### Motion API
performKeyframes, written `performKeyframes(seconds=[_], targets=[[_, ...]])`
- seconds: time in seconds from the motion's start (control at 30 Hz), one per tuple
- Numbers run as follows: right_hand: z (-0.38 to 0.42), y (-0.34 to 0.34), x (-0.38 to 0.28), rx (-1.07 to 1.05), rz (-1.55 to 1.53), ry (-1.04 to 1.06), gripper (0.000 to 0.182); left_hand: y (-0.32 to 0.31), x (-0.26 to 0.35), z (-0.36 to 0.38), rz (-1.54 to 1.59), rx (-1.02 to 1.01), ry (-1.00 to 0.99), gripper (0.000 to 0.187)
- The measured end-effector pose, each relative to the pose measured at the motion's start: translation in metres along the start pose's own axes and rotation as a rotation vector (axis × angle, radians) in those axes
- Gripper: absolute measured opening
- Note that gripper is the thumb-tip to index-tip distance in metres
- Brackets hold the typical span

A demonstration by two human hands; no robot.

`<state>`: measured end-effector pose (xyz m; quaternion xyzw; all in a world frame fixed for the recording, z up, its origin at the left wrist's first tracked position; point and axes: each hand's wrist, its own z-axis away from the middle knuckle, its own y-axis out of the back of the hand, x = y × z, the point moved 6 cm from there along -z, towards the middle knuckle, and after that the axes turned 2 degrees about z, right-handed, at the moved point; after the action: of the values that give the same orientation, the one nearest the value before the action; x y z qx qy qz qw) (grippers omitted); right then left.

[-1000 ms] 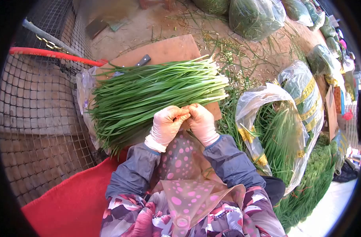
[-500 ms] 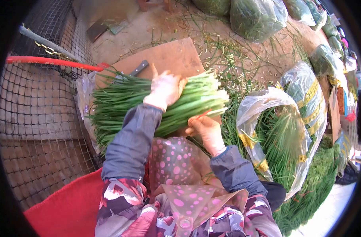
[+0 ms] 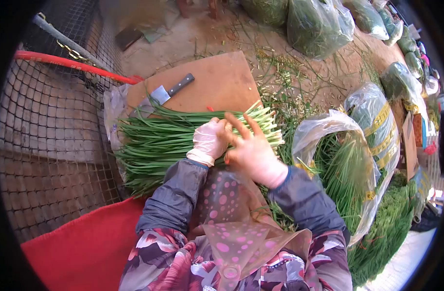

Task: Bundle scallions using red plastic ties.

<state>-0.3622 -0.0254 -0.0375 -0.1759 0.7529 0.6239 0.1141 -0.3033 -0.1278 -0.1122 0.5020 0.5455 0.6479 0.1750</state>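
A thick bundle of garlic chives (image 3: 154,138) lies across a brown board (image 3: 207,80), its green leaves to the left and pale cut ends to the right. My left hand (image 3: 208,141), in a pale glove, is closed on top of the bundle at a thin red tie (image 3: 210,109). Bits of the tie show above and below the hands; the rest is hidden. My right hand (image 3: 256,154), also gloved, overlaps the left fingertips over the pale ends. Its upper fingers are stretched apart and slightly blurred. A cleaver (image 3: 171,89) with a dark handle lies behind the bundle.
An open plastic bag (image 3: 304,136) of chives stands at the right, beside a large heap of greens (image 3: 384,233). Trimmings (image 3: 292,82) litter the floor, with filled bags (image 3: 316,29) behind. Black netting (image 3: 52,140) and a red pipe (image 3: 76,65) border the left.
My right hand has moved up and left from the bundle's near edge to beside my left hand, its fingers spreading. My left hand has come down the bundle. The cleaver blade is now uncovered.
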Motion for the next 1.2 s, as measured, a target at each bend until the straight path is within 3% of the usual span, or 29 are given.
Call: performKeyframes(seconds=[0.1, 0.17, 0.3, 0.33, 0.4, 0.5, 0.53, 0.63, 0.7, 0.77, 0.8, 0.83, 0.93, 0.97, 1.03, 1.2], targets=[[-0.003, -0.033, 0.038, -0.034, -0.153, -0.063, 0.018, 0.004, -0.015, -0.006, 0.17, 0.148, 0.079, 0.02], [-0.002, -0.04, 0.047, -0.04, -0.253, -0.14, 0.021, 0.022, -0.01, -0.017, 0.101, 0.38, -0.072, 0.027], [-0.001, -0.038, 0.048, -0.063, -0.344, -0.188, 0.02, -0.002, -0.011, -0.028, -0.078, -0.054, -0.037, 0.029], [-0.002, -0.033, 0.045, -0.062, -0.348, -0.187, 0.02, 0.0, -0.008, -0.025, -0.091, -0.026, -0.069, 0.025], [-0.006, -0.026, 0.034, -0.14, -0.065, -0.057, 0.021, 0.009, 0.002, -0.014, -0.141, -0.017, -0.095, 0.019], [-0.015, -0.029, 0.042, -0.24, -0.013, 0.001, 0.025, 0.011, 0.008, 0.0, -0.178, -0.038, -0.112, 0.017], [-0.013, -0.042, 0.051, -0.35, -0.057, -0.058, 0.03, 0.014, 0.01, 0.0, -0.164, 0.0, -0.143, 0.016], [-0.014, -0.047, 0.06, -0.404, -0.273, -0.176, 0.033, 0.017, 0.006, -0.007, -0.076, 0.015, -0.174, 0.02], [-0.016, -0.047, 0.06, -0.376, -0.287, -0.175, 0.032, 0.014, -0.003, -0.007, -0.067, -0.03, -0.086, 0.02], [-0.014, -0.052, 0.063, -0.496, -0.339, -0.259, 0.031, -0.002, -0.029, -0.02, 0.038, -0.14, 0.101, 0.022], [-0.011, -0.05, 0.062, -0.334, -0.321, -0.204, 0.03, -0.004, -0.039, -0.026, 0.022, -0.126, 0.292, 0.022], [-0.009, -0.047, 0.061, -0.326, -0.324, -0.204, 0.03, -0.008, -0.058, -0.032, 0.175, -0.147, 0.481, 0.025], [-0.01, -0.041, 0.058, -0.297, -0.311, -0.239, 0.029, -0.012, -0.078, -0.04, 0.245, -0.217, 0.774, 0.043], [-0.009, -0.038, 0.056, -0.289, -0.319, -0.236, 0.029, -0.014, -0.076, -0.043, 0.233, -0.216, 0.774, 0.043], [-0.007, -0.039, 0.056, -0.338, -0.324, -0.258, 0.03, -0.013, -0.053, -0.053, -0.11, -0.369, 0.731, 0.044], [-0.002, -0.047, 0.058, -0.222, -0.3, -0.224, 0.03, -0.025, -0.068, -0.051, -0.026, -0.278, 0.707, 0.032]])
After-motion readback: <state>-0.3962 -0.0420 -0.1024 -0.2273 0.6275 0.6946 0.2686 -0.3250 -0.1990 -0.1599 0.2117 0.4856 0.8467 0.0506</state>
